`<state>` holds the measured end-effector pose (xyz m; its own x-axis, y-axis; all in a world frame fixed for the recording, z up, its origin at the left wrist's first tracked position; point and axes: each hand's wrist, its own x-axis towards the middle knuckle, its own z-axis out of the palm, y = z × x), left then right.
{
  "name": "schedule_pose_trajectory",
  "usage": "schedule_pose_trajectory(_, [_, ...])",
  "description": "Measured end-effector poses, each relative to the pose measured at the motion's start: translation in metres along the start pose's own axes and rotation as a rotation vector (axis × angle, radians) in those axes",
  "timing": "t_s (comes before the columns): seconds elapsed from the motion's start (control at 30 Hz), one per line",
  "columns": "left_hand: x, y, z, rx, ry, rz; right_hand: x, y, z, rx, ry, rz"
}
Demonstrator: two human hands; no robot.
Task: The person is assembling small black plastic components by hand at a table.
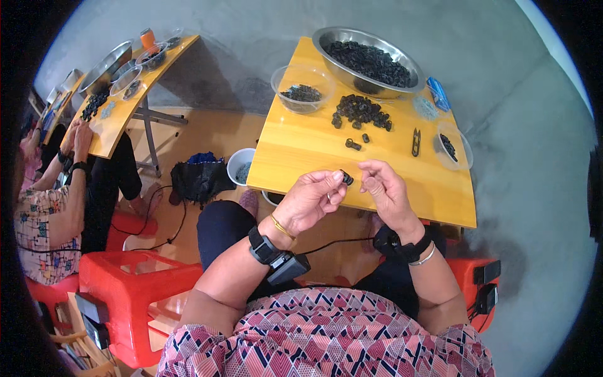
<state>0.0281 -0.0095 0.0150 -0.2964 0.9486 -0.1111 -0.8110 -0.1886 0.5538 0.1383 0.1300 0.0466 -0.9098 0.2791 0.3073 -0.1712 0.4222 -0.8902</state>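
Note:
My left hand pinches a small black ribbed plastic part between thumb and fingertips, above the table's near edge. Just to its right is my right hand, its thumb and curled fingers close together; anything small between them is too hard to make out. Beyond the hands, a heap of similar black parts lies on the yellow table. A few loose black parts sit nearer to me. To the right lie dark thread snips.
A large steel bowl of black parts stands at the back. Clear plastic bowls hold small pieces, left and right. A blue packet lies back right. Below is a white bucket. Another person works at a table on the left.

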Motion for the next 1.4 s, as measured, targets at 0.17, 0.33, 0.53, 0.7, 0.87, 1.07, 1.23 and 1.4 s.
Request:
schedule_pose_trajectory(0.17, [0.0, -0.002, 0.011, 0.026, 0.068, 0.056, -0.001, -0.008, 0.008, -0.142, 0.066, -0.025])
schedule_pose_trajectory(0.33, [-0.005, -0.001, 0.012, 0.09, 0.104, 0.113, 0.004, -0.021, 0.021, -0.355, 0.066, -0.131])
schedule_pose_trajectory(0.53, [0.001, -0.008, 0.015, 0.184, 0.087, 0.062, -0.003, -0.021, 0.011, -0.384, 0.08, -0.116])
schedule_pose_trajectory(0.7, [-0.008, -0.004, 0.016, 0.21, 0.105, 0.059, 0.005, -0.012, -0.024, -0.438, 0.22, -0.144])
schedule_pose_trajectory(0.87, [0.001, -0.002, 0.012, 0.185, 0.067, 0.15, 0.006, -0.003, -0.129, -0.519, 0.602, -0.042])
schedule_pose_trajectory(1.07, [0.005, 0.001, 0.007, 0.274, 0.165, 0.218, 0.003, 0.02, -0.206, -1.018, 0.584, 0.03])
schedule_pose_trajectory(1.23, [0.007, -0.003, 0.003, 0.307, 0.168, 0.254, 0.011, 0.03, -0.183, -1.067, 0.546, -0.141])
schedule_pose_trajectory(1.4, [0.01, -0.001, 0.007, 0.461, 0.19, 0.32, 0.022, 0.033, -0.182, -1.076, 0.295, 0.128])
